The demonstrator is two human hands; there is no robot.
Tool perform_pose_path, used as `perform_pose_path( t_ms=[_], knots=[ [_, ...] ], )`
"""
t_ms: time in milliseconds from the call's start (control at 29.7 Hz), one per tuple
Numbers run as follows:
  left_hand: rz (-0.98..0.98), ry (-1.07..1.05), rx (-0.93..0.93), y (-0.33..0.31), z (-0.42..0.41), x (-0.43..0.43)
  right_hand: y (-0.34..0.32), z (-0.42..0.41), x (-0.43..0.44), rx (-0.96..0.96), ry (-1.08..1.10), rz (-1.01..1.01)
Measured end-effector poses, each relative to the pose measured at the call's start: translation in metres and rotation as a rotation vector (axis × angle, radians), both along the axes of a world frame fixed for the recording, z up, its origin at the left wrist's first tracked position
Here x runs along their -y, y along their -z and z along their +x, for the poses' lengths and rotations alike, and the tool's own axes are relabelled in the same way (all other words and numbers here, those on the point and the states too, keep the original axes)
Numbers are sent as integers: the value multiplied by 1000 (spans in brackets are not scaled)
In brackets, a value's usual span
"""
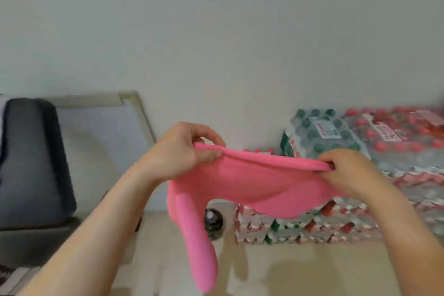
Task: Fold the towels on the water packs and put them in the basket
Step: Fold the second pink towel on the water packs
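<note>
A pink towel (249, 185) hangs in the air in front of me, stretched by its top edge between both hands. My left hand (185, 149) pinches the left end of that edge. My right hand (348, 170) pinches the right end. One long corner of the towel droops down to the lower middle. Stacked water packs (360, 221) with red and green caps stand behind and below the towel on the right. No basket is in view.
A dark chair back (33, 163) and a framed board (115, 132) lean against the wall at the left. A dark bottle (212, 222) stands on the floor beside the packs. Beige floor (300, 269) lies below.
</note>
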State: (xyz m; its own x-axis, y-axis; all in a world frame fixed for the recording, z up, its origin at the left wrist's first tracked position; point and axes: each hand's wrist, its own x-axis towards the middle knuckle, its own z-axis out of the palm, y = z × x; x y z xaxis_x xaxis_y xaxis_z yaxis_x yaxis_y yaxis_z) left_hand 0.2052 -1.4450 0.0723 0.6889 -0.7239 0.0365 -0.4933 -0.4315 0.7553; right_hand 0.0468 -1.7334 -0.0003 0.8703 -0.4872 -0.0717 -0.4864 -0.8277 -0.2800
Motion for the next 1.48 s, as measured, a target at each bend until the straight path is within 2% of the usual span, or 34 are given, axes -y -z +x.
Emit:
perform_pose_path(
  t_ms=[67,135,269,404,538,639,707,841,1010,1144,1245,1313,1481],
  knots=[
    [57,75,23,11,1,45,11,-33,38,65,168,16],
    [23,116,-3,24,3,85,20,-62,71,133,311,164],
    [-192,148,-254,48,11,149,27,-111,113,291,550,544],
    [-244,182,-395,73,24,210,32,-134,153,429,789,687],
    [-234,247,-348,94,42,272,41,-124,207,697,1003,747],
    [-207,242,-256,113,63,322,50,-89,248,897,1139,660],
    [-193,213,-157,125,79,354,58,-64,269,952,1210,557],
    [-85,155,47,150,114,409,73,-22,304,889,1208,406],
    [43,307,329,185,137,446,82,10,331,695,1049,185],
    [290,391,568,201,139,463,82,18,353,608,978,6],
    [389,367,718,197,134,479,94,18,372,495,929,-41],
    [389,406,689,190,119,498,106,19,387,422,872,-62],
    [210,486,386,177,55,580,133,22,426,260,675,-100]
  ],
)
